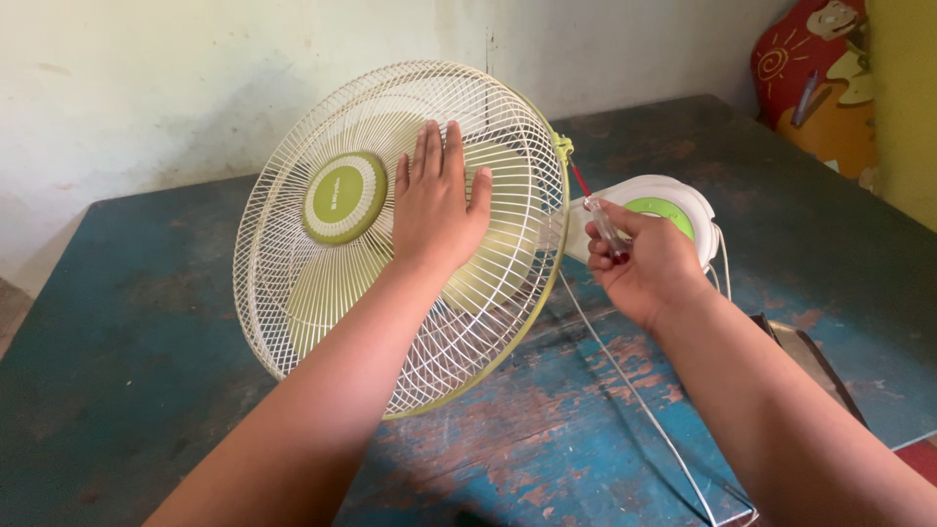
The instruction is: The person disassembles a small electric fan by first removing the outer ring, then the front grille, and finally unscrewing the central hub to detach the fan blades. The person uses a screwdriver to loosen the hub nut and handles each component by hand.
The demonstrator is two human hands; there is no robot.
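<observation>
I press my left hand [434, 210] flat, fingers spread, on the fan's front grille [293, 293], at 3 o'clock of the green hub cap [344, 197], with the fan lying tilted on the blue bench [127, 371]. My right hand [639, 263] is clamped on a red-handled screwdriver [605, 229], its tip aimed at the green clip [563, 146] at the guard rim's 2 o'clock. To do this well, I judge I should hold the grille steady and keep the blade square to the fastener; the white base [673, 200] sits at 3 o'clock.

A worn blue-painted wooden table [146, 390] stands against a stained whitish wall [146, 88]; a red-orange cartoon cutout board [815, 78] leans at its far right corner
</observation>
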